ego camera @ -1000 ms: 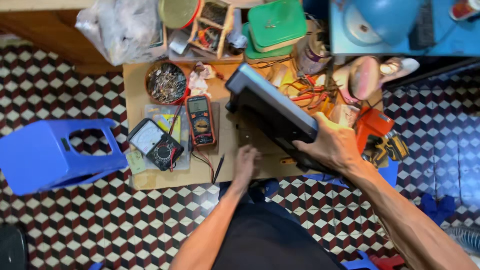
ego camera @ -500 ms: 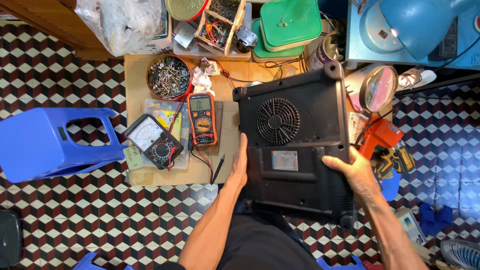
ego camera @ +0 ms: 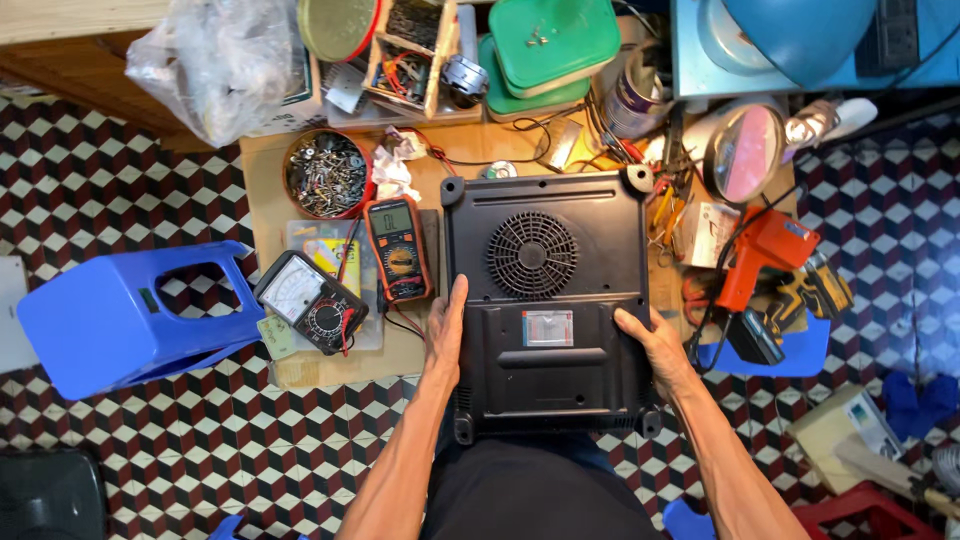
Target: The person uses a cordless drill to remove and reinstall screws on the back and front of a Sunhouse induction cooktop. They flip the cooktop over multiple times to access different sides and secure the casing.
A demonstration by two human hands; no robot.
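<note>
Black induction cooker lies bottom-up, round fan grille showing, far half on the wooden counter, near half hanging off the edge over the person's lap; left hand flat against its left edge, fingers extended, pressing rather than gripping; right hand on the lower right edge, fingers curled over the rim, holding it; risks, as judgement: the overhanging part could tip or slide toward the lap if either hand lets go, since little seems to support it there; its left edge sits close to the orange digital multimeter and the red and black test leads, so a sideways shove could drag or knock them; right side crowded by pliers and an orange soldering gun, which could snag; count: one cooker, two hands, two meters (the orange digital one, one black analogue multimeter), one round tin of screws, one blue plastic stool on the tiled floor, one green lidded box, one round magnifier lamp.
</note>
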